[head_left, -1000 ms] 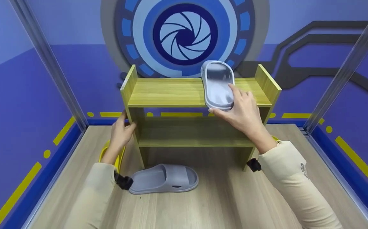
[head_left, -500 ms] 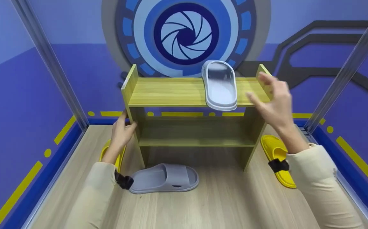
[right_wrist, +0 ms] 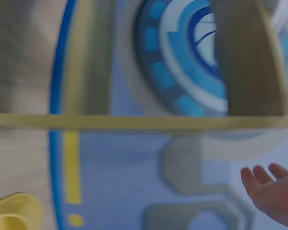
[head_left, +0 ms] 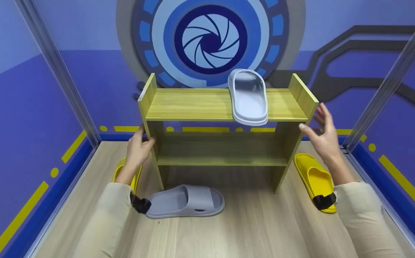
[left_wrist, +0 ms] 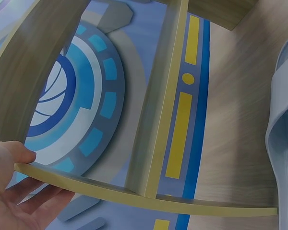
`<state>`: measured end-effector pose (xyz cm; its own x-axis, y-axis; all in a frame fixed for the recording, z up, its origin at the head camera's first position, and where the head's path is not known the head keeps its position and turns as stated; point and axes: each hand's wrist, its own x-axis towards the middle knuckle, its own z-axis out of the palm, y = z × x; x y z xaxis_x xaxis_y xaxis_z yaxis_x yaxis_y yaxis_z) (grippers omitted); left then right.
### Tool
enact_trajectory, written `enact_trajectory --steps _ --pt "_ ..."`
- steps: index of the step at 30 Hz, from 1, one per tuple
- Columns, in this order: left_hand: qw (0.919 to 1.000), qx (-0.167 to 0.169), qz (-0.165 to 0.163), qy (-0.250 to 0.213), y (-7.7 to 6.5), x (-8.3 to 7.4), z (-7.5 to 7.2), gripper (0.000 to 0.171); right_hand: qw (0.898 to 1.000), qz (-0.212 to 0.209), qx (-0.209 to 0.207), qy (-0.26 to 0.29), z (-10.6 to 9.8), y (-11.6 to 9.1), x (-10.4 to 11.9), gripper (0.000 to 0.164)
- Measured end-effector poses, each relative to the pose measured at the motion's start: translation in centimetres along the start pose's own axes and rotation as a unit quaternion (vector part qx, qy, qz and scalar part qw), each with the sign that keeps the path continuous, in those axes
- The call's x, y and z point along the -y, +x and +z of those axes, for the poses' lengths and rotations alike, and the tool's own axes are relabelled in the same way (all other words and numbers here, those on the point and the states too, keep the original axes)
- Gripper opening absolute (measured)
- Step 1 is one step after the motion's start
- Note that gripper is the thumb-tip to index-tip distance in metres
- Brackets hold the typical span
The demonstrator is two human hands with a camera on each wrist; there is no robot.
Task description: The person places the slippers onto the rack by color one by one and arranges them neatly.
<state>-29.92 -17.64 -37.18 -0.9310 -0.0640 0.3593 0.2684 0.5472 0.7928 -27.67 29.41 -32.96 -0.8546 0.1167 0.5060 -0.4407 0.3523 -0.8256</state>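
A small wooden shoe rack (head_left: 221,160) stands in the middle in the head view. My left hand (head_left: 138,148) grips its left side panel, the thumb inside and the fingers (left_wrist: 48,201) outside. My right hand (head_left: 325,138) is beside the right side panel (right_wrist: 134,123), fingers spread and holding nothing; the right wrist view shows a gap between the fingers and the panel. One grey slipper (head_left: 249,95) lies on the top shelf, right of centre, its near end slightly over the front edge. The other grey slipper (head_left: 185,201) lies sideways on the floor before the rack.
A yellow slipper (head_left: 315,181) lies on the floor right of the rack, partly behind my wrist strap. Another yellow slipper (head_left: 118,168) on the left is mostly hidden by my left arm. Blue printed walls (head_left: 89,71) enclose the back and sides.
My right hand has let go of the grey slipper on the top shelf and moved right and down to the rack's right side. My left hand has stayed in place.
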Motion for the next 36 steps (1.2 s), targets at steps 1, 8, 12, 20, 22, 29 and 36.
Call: enact_trajectory --steps 1,8,12,20,22,29,36 --pt "1.0000 -0.001 0.001 0.001 0.0 0.0 0.1 0.050 1.000 0.005 0.011 0.005 0.1 -0.1 -1.2 0.076" --pt "0.9999 -0.005 0.000 0.010 0.1 0.2 0.2 0.046 0.997 0.044 0.066 0.017 1.3 -1.6 -6.3 0.069" --pt "1.0000 0.002 -0.004 0.003 0.0 0.1 0.2 0.047 0.996 0.037 0.080 -0.010 2.0 -2.2 -7.4 0.060" --pt "0.9998 0.001 -0.003 -0.017 -0.1 0.1 0.1 0.047 0.996 0.024 0.079 -0.030 2.5 -2.7 -8.1 0.051" --pt "0.9999 -0.004 0.007 -0.012 -0.2 0.2 0.1 0.047 0.996 0.025 0.081 -0.031 2.6 -2.7 -8.2 0.051" --pt "0.9956 -0.063 0.069 0.012 -1.4 0.8 1.4 0.064 0.995 0.033 0.090 -0.042 2.8 -2.9 -6.8 0.045" --pt "0.9549 -0.191 0.217 0.067 -2.8 0.5 2.8 0.085 0.994 0.036 0.090 -0.040 2.5 -3.0 -6.7 0.043"
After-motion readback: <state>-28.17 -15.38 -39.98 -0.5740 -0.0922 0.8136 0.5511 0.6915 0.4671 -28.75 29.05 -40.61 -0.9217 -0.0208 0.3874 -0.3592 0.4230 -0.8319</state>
